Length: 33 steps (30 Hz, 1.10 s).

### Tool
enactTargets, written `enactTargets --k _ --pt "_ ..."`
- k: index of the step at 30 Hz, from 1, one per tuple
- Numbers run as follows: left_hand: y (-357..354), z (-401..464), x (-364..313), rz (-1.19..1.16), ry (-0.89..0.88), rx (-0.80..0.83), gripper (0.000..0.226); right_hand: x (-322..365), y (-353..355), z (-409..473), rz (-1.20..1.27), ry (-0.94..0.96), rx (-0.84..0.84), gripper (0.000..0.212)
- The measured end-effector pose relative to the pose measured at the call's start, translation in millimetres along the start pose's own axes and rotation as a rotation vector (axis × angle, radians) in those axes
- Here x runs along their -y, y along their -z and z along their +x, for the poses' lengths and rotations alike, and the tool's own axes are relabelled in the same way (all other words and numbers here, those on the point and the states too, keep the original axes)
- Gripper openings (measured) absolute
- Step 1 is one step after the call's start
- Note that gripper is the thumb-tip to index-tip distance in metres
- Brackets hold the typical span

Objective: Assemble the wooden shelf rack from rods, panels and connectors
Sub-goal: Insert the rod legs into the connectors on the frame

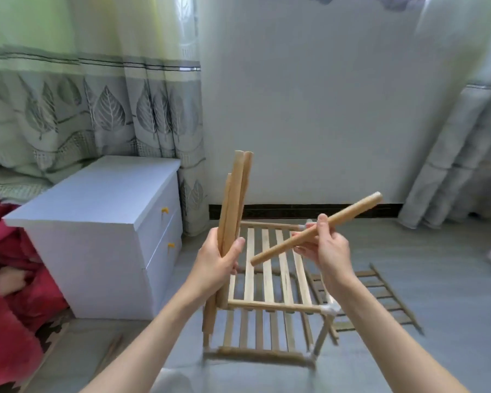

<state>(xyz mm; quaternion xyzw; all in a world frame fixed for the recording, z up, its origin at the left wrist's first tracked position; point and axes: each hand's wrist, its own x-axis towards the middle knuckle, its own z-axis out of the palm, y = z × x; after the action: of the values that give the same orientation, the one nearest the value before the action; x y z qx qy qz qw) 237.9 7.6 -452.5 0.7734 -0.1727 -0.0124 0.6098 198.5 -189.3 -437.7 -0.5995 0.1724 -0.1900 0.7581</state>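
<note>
My left hand (217,262) grips a bundle of three wooden rods (234,199), held nearly upright above the rack's left side. My right hand (325,246) pinches a single wooden rod (318,228) that slants from lower left to upper right. Below both hands stands the partly built shelf rack (270,279) with two slatted panels, one above the other, joined by thin rods and white connectors (329,309) at the right corners. A loose slatted panel (380,296) lies flat on the floor to the rack's right.
A white two-drawer cabinet (102,234) stands left of the rack. Red fabric (9,293) lies at the far left. Patterned curtains (97,103) and a white wall are behind. A thin stick (111,351) lies on the grey floor at lower left.
</note>
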Motion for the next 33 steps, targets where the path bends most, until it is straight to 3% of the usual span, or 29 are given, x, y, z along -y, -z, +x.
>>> enactTargets --k 6,9,12,14,24,33 --pt "-61.0 -7.3 -33.0 -0.112 0.005 0.016 0.006 -14.4 119.0 -4.6 -0.053 -0.032 -0.276 0.019" --pt "-80.9 -11.7 -28.4 -0.175 0.041 0.031 0.006 -18.4 138.5 -3.4 -0.277 0.038 -0.350 0.026" --pt "-90.5 -12.0 -16.6 -0.162 0.084 0.005 0.009 -25.4 148.0 3.0 -0.657 0.115 -0.294 0.028" --pt "-92.5 -5.2 -11.1 -0.162 0.102 -0.012 0.010 -28.9 152.4 8.1 -0.780 0.133 -0.223 0.026" --pt "-80.1 15.3 22.6 0.028 0.011 0.026 0.007 -45.7 145.6 34.4 -0.794 0.099 -0.106 0.019" --pt "-86.2 12.1 21.2 0.018 -0.043 0.040 0.009 -50.0 135.8 44.4 -0.883 0.092 -0.081 0.024"
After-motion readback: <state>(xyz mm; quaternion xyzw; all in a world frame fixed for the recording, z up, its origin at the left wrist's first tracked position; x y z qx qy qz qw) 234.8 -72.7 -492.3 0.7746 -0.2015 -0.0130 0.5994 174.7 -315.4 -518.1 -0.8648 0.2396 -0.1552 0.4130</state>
